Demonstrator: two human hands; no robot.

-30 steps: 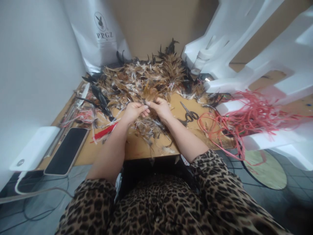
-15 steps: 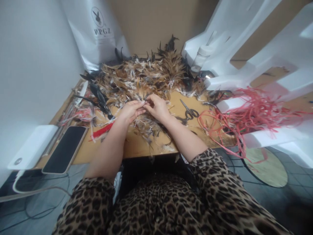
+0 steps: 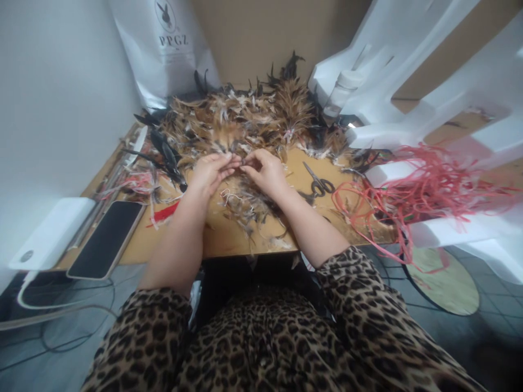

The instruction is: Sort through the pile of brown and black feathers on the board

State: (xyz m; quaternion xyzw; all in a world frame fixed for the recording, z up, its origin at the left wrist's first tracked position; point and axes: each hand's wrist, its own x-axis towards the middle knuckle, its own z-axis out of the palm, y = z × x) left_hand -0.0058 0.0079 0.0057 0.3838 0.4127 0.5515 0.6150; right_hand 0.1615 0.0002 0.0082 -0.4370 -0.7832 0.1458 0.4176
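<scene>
Over the wooden table my left hand pinches the base of a small tuft of golden-brown feathers, its other fingers loosely curled. Close beside it my right hand has thumb and forefinger together near the base of that tuft; what lies between them is too small to make out. Behind both hands spreads a large heap of brown, white and black feathers. Below them lie loose grey-brown feathers and a curl of white thread.
Scissors lie right of my hands. Farther right is a tangle of pink-red ribbon over white foam pieces. A phone and a white power bank with cable lie left. A clear bottle stands at the back.
My hands have shifted slightly left and drawn a little apart. The feather tuft has moved left with my left hand, whose fingers have loosened. The camera view has shifted slightly.
</scene>
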